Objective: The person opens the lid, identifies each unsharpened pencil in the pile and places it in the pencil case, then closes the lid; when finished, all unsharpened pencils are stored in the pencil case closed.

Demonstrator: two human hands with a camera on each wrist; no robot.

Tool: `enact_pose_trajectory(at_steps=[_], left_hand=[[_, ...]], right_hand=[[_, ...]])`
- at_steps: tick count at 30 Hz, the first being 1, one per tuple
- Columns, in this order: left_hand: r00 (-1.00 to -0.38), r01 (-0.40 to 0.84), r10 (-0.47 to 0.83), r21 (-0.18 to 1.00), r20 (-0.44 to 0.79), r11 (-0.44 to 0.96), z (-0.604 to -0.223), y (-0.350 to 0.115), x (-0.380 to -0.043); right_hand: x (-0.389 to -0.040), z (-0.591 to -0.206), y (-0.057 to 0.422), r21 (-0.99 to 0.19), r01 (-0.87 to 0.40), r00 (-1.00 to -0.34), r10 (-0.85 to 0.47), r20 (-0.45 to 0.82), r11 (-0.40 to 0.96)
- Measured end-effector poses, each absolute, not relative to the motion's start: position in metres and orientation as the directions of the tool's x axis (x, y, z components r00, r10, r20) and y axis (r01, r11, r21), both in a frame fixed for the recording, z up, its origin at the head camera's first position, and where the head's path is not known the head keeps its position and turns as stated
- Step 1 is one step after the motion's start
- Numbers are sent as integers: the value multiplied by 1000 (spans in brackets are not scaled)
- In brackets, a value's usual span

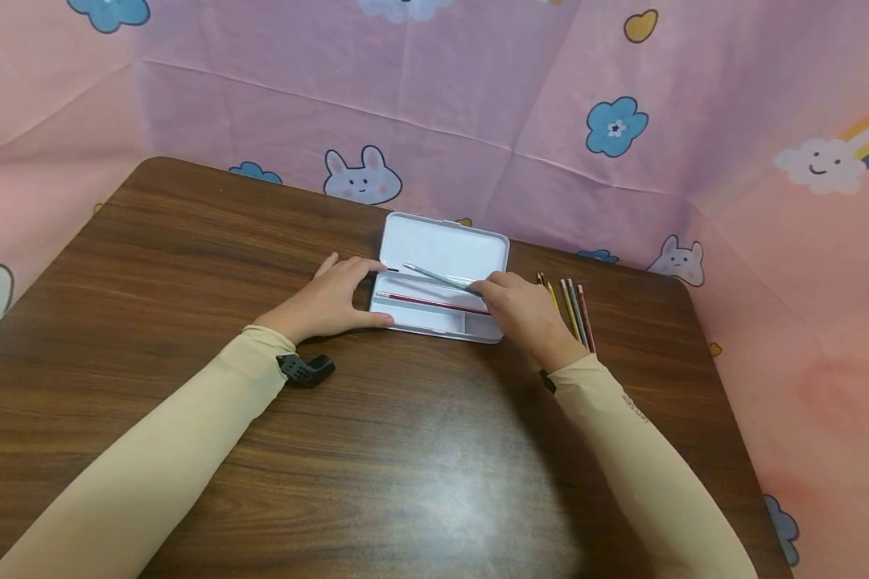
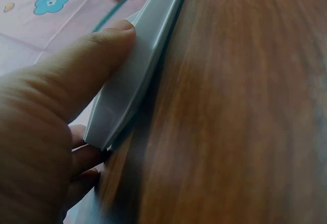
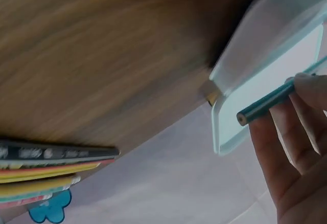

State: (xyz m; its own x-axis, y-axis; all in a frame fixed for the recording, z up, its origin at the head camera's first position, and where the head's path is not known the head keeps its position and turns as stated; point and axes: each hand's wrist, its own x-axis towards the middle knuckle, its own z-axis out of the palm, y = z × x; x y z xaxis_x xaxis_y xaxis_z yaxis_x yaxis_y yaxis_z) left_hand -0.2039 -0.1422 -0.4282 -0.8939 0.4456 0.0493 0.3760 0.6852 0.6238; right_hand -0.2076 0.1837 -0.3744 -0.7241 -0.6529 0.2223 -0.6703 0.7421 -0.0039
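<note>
A white pencil case (image 1: 442,245) lies with its lid up near the back of the table. My left hand (image 1: 326,301) grips its left end, the thumb (image 2: 104,45) on the near wall and the fingers round the far corner. A red pencil (image 1: 430,302) lies lengthwise inside the case. Between thumb and fingers, my right hand (image 1: 525,318) pinches a green pencil (image 3: 268,101) near one end. That pencil slants over the case near the hinge, its other end pointing left.
Several loose pencils (image 1: 575,314) lie side by side on the wooden table (image 1: 376,450), right of the case and partly behind my right hand. A patterned cloth (image 1: 463,96) hangs along the table's back and right edges.
</note>
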Motion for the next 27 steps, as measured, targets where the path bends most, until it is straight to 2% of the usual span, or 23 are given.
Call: enact_pose_trajectory(at_steps=[9,17,27], left_hand=[[-895,376,443,622,53,686,-428,-142,-205],[-894,379,445,621,55,686,-429,-142,-204],[-894,381,444,618,56,688,-431,-141,-205]], right_hand=[[-215,-380,165,8,-700,-707,-694,137,714],[-219,-384,158,5,-688,-724,-686,76,726],[-224,-384,153,-98,-640,-766,-643,-7,762]])
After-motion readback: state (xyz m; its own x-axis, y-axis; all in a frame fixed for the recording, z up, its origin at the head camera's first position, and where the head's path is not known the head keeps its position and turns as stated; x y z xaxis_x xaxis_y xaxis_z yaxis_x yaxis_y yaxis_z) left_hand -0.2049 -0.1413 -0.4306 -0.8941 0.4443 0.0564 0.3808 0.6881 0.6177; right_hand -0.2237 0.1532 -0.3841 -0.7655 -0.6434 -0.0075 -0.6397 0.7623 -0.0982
